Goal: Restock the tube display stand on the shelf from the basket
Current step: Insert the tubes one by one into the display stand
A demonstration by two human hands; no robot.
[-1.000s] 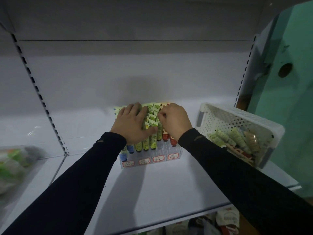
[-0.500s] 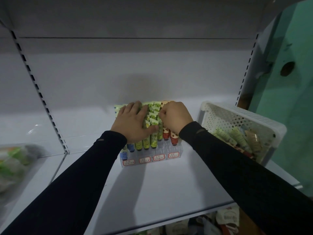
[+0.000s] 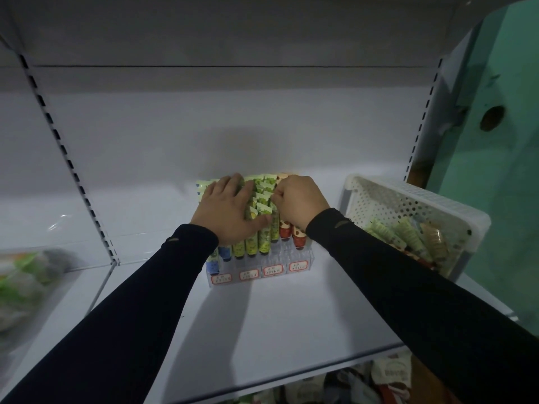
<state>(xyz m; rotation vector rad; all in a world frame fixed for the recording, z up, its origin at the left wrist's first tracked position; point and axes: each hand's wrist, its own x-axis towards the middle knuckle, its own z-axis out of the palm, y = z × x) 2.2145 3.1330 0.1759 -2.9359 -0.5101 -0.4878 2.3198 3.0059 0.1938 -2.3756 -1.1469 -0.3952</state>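
The clear acrylic tube display stand [image 3: 259,269] sits toward the back of the white shelf [image 3: 291,330], its rows mostly filled with green tubes [image 3: 262,211]. A few red-orange tubes [image 3: 297,239] occupy the right column and a blue tube [image 3: 225,252] stands near the front left. The left hand [image 3: 230,211] lies flat over the left rows, fingers spread and straight, pressing the tube tops rather than gripping anything. The right hand [image 3: 300,199] is curled beside the green column; its fingertips appear to pinch the crimped top of one green tube, though the knuckles hide the exact contact. The white perforated basket [image 3: 437,205] stands just to the right of the stand on the same shelf, with more green and orange tubes lying loose inside it.

The step in hand looks like seating a tube into its slot. To do it well, the flat left palm should hold the neighbouring tubes back, so the row does not lean or topple. The right hand's grip should guide the tube straight down, cap first, until it stands level with the others. Some front slots look unfilled, so the restocking appears well along but unfinished.
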